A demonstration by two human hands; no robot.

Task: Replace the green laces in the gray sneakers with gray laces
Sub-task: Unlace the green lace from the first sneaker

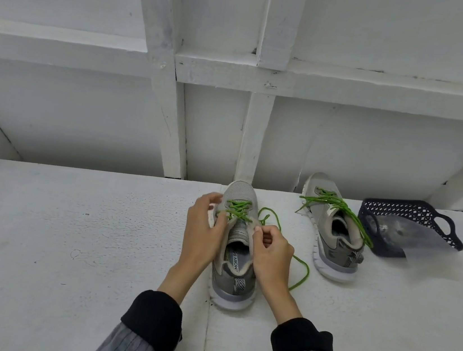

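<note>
Item: near gray sneaker (234,264), upright at centre of the white counter (68,242), toe away from the person. Its green lace (238,209) was crossed through the forward eyelets; the rows nearest the collar appeared already freed, and a loose length trailed off to the right across the counter.

Left hand (202,230): rested against the sneaker's left side, fingers curled at the laced rows; whether it pinched the lace or only steadied the upper could not be told.

Right hand (270,254): grip closed in a pinch at the right eyelet edge, apparently on the green lace.

Step judged in hand: unthreading the green lace, early in the task. The next move would call for drawing the pinched strand clear of its eyelet while the other hand braces the shoe, then working forward row by row.

Second gray sneaker (331,232): well apart to the right, tipped on its side, its own green lace (338,207) loosened but threaded.

Dark blue mesh basket (412,225): further right, tilted, holding a clear bag; contents indistinct. No gray laces could be identified anywhere.
</note>
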